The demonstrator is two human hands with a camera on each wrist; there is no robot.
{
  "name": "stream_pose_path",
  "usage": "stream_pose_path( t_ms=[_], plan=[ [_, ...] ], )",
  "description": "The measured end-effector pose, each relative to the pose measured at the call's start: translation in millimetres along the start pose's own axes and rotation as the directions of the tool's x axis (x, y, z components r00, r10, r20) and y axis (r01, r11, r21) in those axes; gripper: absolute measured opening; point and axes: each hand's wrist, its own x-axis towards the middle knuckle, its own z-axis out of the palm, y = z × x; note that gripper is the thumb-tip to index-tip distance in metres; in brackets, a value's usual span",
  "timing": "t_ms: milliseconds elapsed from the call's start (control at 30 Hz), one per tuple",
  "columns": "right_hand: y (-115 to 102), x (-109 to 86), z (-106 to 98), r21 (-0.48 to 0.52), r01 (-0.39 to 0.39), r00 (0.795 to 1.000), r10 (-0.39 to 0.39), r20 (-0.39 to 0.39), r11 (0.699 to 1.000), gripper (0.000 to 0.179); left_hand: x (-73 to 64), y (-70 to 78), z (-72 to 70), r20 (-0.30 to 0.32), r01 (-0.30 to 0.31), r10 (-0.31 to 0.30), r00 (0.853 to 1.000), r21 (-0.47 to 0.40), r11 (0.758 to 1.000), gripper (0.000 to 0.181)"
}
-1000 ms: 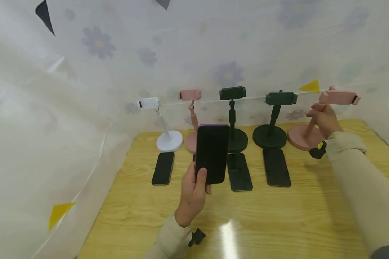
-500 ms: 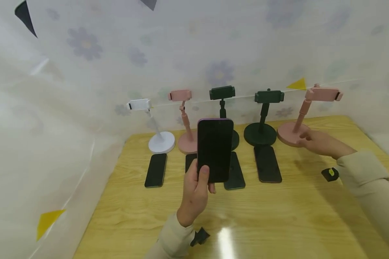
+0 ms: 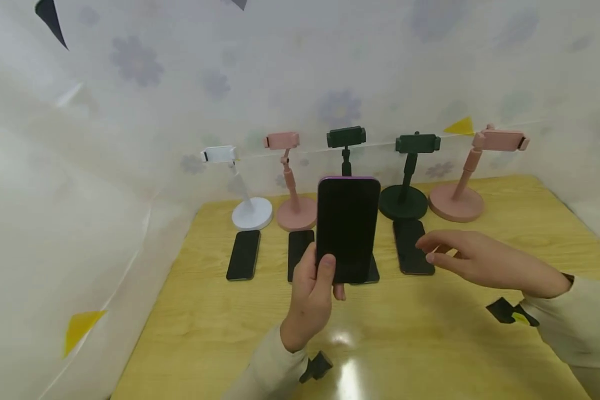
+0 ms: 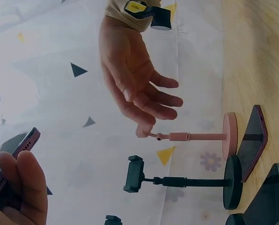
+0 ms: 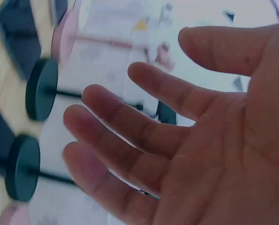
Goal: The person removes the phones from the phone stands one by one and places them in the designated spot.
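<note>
My left hand (image 3: 307, 303) grips a smartphone (image 3: 349, 228) upright above the table, its dark screen facing me and its thumb lying on the lower left of the screen. In the left wrist view, the phone's purple edge (image 4: 29, 140) shows behind the curled fingers. My right hand (image 3: 472, 261) is in the air with nothing in it, its fingertips over the right edge of a dark phone (image 3: 409, 247). The right wrist view shows the right palm (image 5: 209, 145) with its fingers apart and loosely bent.
A row of phone stands lines the table's back: white (image 3: 252, 214), pink (image 3: 297, 214), dark green (image 3: 346, 136), dark green (image 3: 403, 203) and pink (image 3: 456, 203). Phones lie before them, including one at left (image 3: 243, 255) and one (image 3: 300, 250) beside it. A flowered sheet (image 3: 180, 111) hangs behind.
My right hand let go of the rightmost pink stand's post, dropped to its base, then moved toward me and left. The left hand still holds the phone, now slightly nearer and farther right.
</note>
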Motion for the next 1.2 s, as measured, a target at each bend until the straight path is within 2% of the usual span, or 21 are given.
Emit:
stream_pose_path(
  t_ms=[100, 200, 400, 600, 700, 833, 1000, 1133, 1200],
  plan=[
    [-22.3, -0.1, 4.7, 0.021, 0.090, 0.994, -0.088, -0.065, 0.996, 0.027, 0.8, 0.9, 2.1, 0.001, -0.015, 0.015, 1.000, 0.001, 1.000, 0.020],
    [-44.6, 0.7, 8.8, 0.097, 0.173, 0.980, -0.161, -0.121, 0.980, 0.028, 0.0, 1.0, 3.9, 0.001, -0.022, 0.022, 1.000, -0.005, 1.000, 0.020],
    [-74.3, 9.1, 21.5, 0.237, 0.291, 0.946, -0.242, -0.215, 0.927, 0.033, 1.4, -1.0, 3.9, 0.004, -0.023, 0.023, 1.000, 0.001, 1.000, 0.020],
    [-90.3, 24.3, 40.3, 0.315, 0.364, 0.924, -0.298, -0.240, 0.876, 0.042, -3.4, -4.2, 2.0, 0.003, -0.035, 0.035, 0.999, 0.005, 0.999, 0.017],
    [-95.4, 30.5, 48.1, 0.302, 0.387, 0.910, -0.310, -0.274, 0.871, 0.045, -6.3, -5.0, 1.4, -0.007, -0.037, 0.037, 0.999, 0.012, 0.999, 0.015],
    [-94.2, 31.7, 54.5, 0.260, 0.385, 0.895, -0.289, -0.340, 0.886, 0.042, -6.7, -7.8, 5.1, 0.005, -0.058, 0.058, 0.998, 0.008, 0.998, 0.014],
    [-85.6, 29.4, 59.2, 0.267, 0.371, 0.895, -0.265, -0.360, 0.889, 0.041, -7.5, -13.7, 8.4, 0.035, -0.040, 0.040, 0.999, 0.019, 0.999, 0.014],
    [-83.2, 34.6, 62.3, 0.309, 0.391, 0.893, -0.277, -0.353, 0.867, 0.042, -7.6, -17.4, 3.9, 0.031, -0.003, 0.001, 1.000, 0.056, 0.998, 0.014],
    [-81.5, 37.2, 64.6, 0.340, 0.403, 0.892, -0.281, -0.355, 0.849, 0.042, -7.2, -18.6, 1.0, 0.051, 0.018, -0.022, 0.998, 0.069, 0.997, 0.014]
  ],
)
